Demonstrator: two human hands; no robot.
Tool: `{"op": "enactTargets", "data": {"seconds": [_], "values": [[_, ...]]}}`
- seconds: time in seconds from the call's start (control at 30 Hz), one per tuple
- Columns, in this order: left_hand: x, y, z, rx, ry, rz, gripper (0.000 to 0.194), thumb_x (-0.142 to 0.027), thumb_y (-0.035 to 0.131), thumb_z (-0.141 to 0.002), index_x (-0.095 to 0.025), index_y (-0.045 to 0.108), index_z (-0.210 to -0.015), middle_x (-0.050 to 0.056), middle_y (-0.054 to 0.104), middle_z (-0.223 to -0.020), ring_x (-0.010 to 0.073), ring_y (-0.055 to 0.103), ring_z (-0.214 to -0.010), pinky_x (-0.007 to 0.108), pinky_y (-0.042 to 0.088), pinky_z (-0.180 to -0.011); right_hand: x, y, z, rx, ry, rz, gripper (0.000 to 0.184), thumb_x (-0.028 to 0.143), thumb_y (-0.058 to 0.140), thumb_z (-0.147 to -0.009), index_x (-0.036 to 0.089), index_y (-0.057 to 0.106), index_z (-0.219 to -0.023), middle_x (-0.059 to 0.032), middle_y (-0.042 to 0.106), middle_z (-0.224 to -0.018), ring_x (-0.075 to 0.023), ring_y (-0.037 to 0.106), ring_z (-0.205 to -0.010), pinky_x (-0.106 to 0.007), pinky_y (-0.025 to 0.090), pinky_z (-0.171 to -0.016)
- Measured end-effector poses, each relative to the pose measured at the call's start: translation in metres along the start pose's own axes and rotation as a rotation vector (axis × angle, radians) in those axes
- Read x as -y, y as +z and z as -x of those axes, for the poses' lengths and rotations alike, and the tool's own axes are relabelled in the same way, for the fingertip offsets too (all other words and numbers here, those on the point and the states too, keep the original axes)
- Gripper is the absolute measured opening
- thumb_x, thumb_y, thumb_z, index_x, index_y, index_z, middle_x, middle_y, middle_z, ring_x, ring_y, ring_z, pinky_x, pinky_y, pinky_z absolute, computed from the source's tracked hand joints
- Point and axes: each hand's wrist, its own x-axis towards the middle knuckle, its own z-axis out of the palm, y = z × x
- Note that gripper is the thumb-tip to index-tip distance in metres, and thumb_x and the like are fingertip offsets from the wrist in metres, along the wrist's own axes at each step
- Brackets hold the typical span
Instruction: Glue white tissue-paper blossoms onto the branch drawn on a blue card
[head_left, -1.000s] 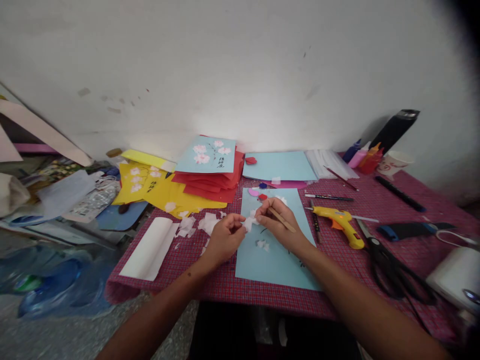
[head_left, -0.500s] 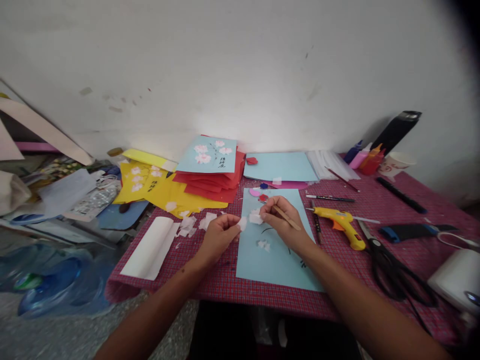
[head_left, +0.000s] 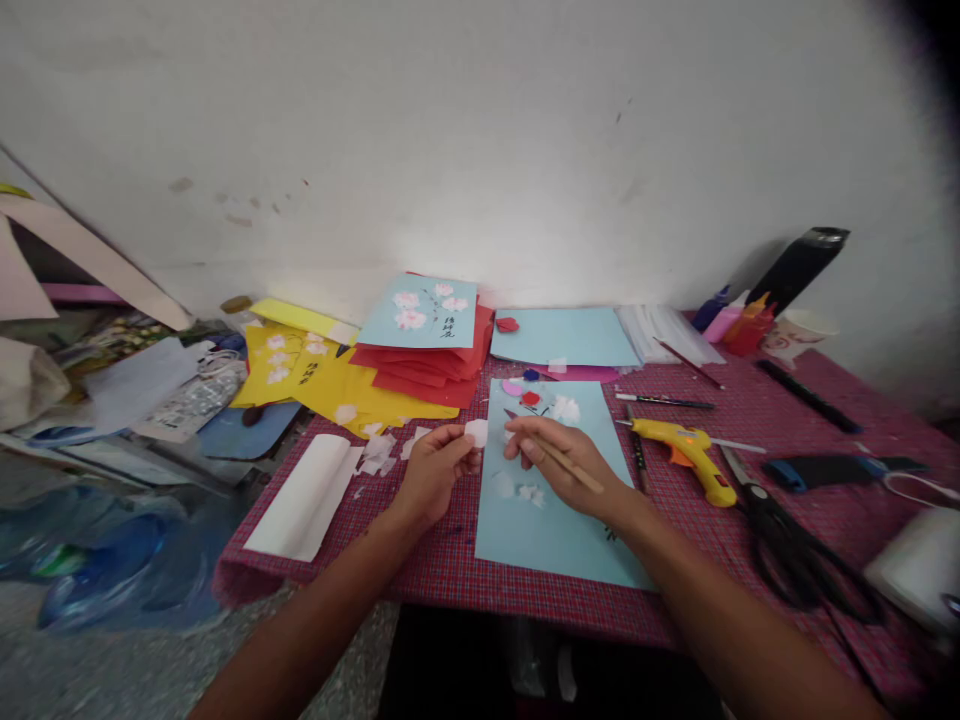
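Between the thumb and fingers of my left hand is a small white paper piece, just left of the light blue sheet. My right hand is closed around a wooden-handled paintbrush, its dark tip pointing up and left over the sheet. White paper petals lie on the sheet below the hand, and a white flower shows above it. Pink, red and dark blue paint blobs sit at the sheet's top edge. Part of the black lettering is hidden by my right forearm.
A yellow glue gun, black scissors and a blue-black cutter lie to the right. Paint bottles and a black flask stand behind. Folded white paper, torn scraps and stacked red cards are leftward.
My right hand has moved slightly down, and the brush tip now points up-left, away from the paint. The white piece by the right fingers is gone from there; the white flower above has come into view.
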Motion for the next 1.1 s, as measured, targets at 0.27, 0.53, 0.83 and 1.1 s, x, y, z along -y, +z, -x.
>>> {"op": "enactTargets", "data": {"seconds": [0.27,0.53,0.83,1.1], "values": [[0.011,0.002,-0.005,0.037,0.023,-0.114,0.022,-0.033,0.076,-0.076,-0.014,0.065,-0.08,0.002,0.065,-0.069,0.011,0.059,-0.06,0.025,0.047,-0.061,-0.001,0.002,-0.004,-0.271,0.075,-0.172,0.029,0.038,0.047,-0.1,0.021,0.069,-0.104,-0.0013,0.061,-0.078,-0.0128,0.057,-0.062,-0.029,0.048,-0.06],[0.013,0.008,-0.003,0.046,0.015,-0.145,0.024,-0.034,0.078,-0.073,-0.014,0.064,-0.076,0.0,0.064,-0.068,0.0097,0.057,-0.057,0.024,0.046,-0.059,-0.009,0.007,-0.003,-0.357,0.147,-0.122,0.021,0.037,0.052,-0.097,0.022,0.062,-0.109,-0.0024,0.069,-0.085,-0.0135,0.062,-0.059,-0.03,0.051,-0.06],[0.018,0.008,-0.002,0.079,0.059,-0.217,0.026,-0.038,0.075,-0.077,-0.015,0.064,-0.074,0.0,0.064,-0.067,0.0101,0.057,-0.056,0.024,0.045,-0.058,-0.009,0.01,0.001,-0.204,-0.065,0.133,0.014,0.02,0.06,-0.087,0.023,0.058,-0.1,-0.0029,0.06,-0.088,-0.0167,0.057,-0.076,-0.031,0.048,-0.071],[0.016,0.01,0.002,0.146,0.162,-0.413,0.025,-0.038,0.069,-0.082,-0.015,0.064,-0.074,0.0,0.062,-0.062,0.0113,0.055,-0.057,0.024,0.042,-0.058,-0.009,0.013,-0.001,-0.119,-0.08,0.187,0.016,0.019,0.062,-0.084,0.023,0.052,-0.095,-0.0017,0.054,-0.083,-0.0167,0.052,-0.073,-0.031,0.044,-0.068]]}}
